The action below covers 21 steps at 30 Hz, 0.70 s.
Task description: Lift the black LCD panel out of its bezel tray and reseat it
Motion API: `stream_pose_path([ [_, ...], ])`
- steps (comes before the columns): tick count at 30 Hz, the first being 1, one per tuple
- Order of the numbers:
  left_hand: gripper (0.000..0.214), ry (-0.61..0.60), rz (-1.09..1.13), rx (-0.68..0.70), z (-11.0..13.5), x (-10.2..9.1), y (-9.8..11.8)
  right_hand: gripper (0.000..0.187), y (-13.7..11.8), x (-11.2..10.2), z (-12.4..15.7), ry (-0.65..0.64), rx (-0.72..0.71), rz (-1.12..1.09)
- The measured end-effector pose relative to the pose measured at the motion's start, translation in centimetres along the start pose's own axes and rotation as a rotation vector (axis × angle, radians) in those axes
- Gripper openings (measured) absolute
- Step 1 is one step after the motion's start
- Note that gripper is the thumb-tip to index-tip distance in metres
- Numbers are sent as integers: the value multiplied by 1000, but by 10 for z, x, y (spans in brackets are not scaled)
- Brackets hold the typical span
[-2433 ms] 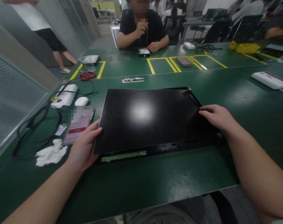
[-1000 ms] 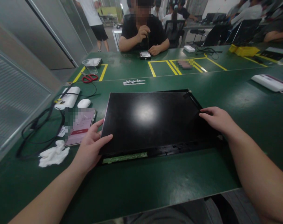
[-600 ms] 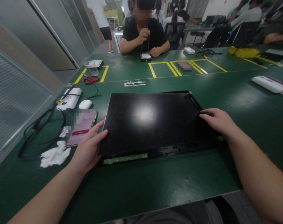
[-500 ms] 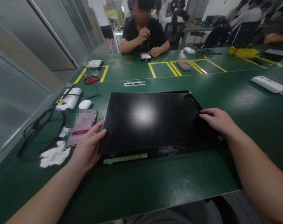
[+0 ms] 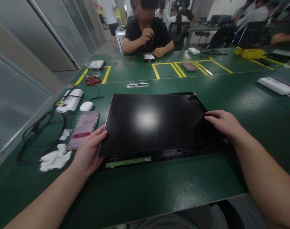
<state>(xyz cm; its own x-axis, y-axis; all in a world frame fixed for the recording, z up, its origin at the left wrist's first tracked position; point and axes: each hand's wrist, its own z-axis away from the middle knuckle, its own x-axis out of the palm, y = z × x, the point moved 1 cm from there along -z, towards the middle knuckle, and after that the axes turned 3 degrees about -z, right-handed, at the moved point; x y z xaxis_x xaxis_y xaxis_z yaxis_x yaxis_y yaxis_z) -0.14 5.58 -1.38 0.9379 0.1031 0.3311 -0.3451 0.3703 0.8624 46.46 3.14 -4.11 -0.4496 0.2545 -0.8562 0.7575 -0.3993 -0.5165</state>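
Observation:
A large black glossy display panel (image 5: pixel 149 124) lies on the green table (image 5: pixel 159 187), resting in a black frame with a green circuit strip (image 5: pixel 128 161) along its near edge. My left hand (image 5: pixel 88 152) grips the panel's left near corner, thumb on top and fingers under the edge, which is raised slightly. My right hand (image 5: pixel 222 122) lies on the panel's right edge with fingers stretched flat.
Left of the panel lie a phone (image 5: pixel 82 128), a white mouse (image 5: pixel 86 106), a white power brick (image 5: pixel 69 100), black cables (image 5: pixel 37 130) and a white cloth (image 5: pixel 54 157). Red scissors (image 5: pixel 92 80) and a white device (image 5: pixel 276 85) sit farther off. A person (image 5: pixel 147 35) works opposite.
My left hand has shifted along the panel's left near corner, thumb moving from on top of the glass back to the edge. My right hand has stayed put.

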Motion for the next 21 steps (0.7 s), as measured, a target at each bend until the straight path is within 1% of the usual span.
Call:
stream_pose_path([
  [3, 46, 19, 3, -11, 0, 3, 1, 33, -1, -1, 2, 1, 19, -14],
  [6, 50, -7, -4, -3, 1, 4, 1, 34, -3, -1, 3, 11, 44, -35],
  [9, 50, -14, -20, 12, 1, 3, 1, 35, -6, -1, 4, -7, 64, -37],
  [12, 47, 17, -37, 9, 2, 3, 1, 35, -6, -1, 3, -21, 82, -9],
  [17, 47, 81, -39, -7, 3, 5, 3, 31, -7, -2, 3, -15, 48, 6],
  [21, 47, 78, -39, -12, 4, 6, 3, 31, -7, -2, 4, -6, 45, -13],
])
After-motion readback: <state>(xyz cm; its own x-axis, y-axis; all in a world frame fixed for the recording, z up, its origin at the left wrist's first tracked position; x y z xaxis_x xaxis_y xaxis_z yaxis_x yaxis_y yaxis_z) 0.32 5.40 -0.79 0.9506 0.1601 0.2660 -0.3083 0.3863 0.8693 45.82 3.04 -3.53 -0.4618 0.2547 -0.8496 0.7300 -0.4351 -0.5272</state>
